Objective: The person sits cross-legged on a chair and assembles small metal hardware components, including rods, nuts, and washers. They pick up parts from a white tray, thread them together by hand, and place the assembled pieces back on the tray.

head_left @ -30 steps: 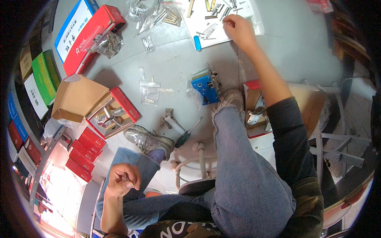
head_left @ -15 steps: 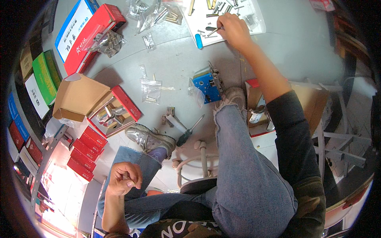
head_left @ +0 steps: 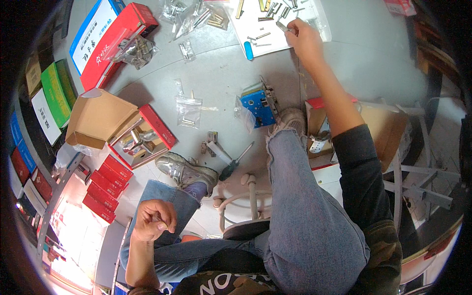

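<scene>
The person's left hand (head_left: 155,220) is close by, over one leg of the blue jeans (head_left: 314,211). Its fingers are curled in, and it is hard to tell if something little is inside. Farther off, a screwdriver (head_left: 228,172) with a dark handle lies on the grey floor (head_left: 219,88). To its left, an open box (head_left: 160,127) holds shiny metal parts (head_left: 140,140). A blue metal case (head_left: 259,107) sits just beside the right shoe (head_left: 293,119). Way out in front is a white tray (head_left: 240,30) with screws (head_left: 263,35) in it. The right hand (head_left: 305,43) is over the tray, pinching a small greyish thing (head_left: 281,26) in its fingertips, near the screws.
</scene>
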Tool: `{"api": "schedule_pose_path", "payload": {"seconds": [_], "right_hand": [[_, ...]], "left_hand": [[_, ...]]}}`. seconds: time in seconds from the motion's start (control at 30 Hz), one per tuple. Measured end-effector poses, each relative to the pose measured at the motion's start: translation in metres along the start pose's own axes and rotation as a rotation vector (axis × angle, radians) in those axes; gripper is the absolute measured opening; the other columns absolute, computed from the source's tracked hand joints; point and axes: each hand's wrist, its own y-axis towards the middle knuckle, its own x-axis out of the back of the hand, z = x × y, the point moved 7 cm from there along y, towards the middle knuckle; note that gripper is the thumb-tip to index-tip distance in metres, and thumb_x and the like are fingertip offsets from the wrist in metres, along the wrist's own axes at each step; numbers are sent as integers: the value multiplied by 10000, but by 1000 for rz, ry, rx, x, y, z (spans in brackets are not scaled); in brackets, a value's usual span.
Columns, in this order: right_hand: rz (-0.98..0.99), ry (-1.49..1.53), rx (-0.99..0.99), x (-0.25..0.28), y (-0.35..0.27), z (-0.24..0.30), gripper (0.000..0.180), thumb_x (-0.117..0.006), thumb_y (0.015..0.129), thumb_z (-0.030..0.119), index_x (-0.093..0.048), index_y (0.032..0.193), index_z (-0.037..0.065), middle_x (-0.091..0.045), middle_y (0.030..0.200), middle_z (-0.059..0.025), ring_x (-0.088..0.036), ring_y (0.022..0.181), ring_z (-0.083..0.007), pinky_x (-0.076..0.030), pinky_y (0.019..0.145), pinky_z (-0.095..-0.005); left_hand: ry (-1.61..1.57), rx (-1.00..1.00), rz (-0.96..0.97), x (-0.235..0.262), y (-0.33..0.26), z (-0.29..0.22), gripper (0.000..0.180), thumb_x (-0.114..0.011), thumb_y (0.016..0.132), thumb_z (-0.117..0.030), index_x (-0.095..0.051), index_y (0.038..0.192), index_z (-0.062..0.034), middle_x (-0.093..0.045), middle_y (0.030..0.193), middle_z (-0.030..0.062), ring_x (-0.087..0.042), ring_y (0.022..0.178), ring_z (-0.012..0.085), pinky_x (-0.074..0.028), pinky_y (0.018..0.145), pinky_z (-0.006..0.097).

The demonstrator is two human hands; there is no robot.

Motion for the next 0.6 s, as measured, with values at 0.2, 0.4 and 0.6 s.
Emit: {"api": "schedule_pose_path", "payload": {"seconds": [0.2,0.4,0.6], "right_hand": [[29,-50,281,-10,-1,33,192,-601,722,134,-566,902,78,-532,879,-69,-541,796,-238,-445,680,-327],[97,-161,252,-33,5,45,148,-593,724,125,-566,867,100,-529,846,-56,-533,792,-235,-441,666,-336],[433,1192,-536,-38,-8,28,124,-548,803,119,-581,909,63,-559,816,-41,-517,734,-133,-439,649,-266]], "left_hand": [[3,-8,-18,0,1,0,250,-690,652,-153,-490,623,-6,-503,570,117,-480,477,160,-372,437,239],[15,-11,-43,1,2,-1,268,-695,648,-160,-477,601,-13,-489,548,109,-477,461,158,-392,422,241],[-22,-12,-25,1,-1,-3,226,-681,638,-131,-501,642,6,-499,579,111,-502,511,176,-362,470,244]]}}
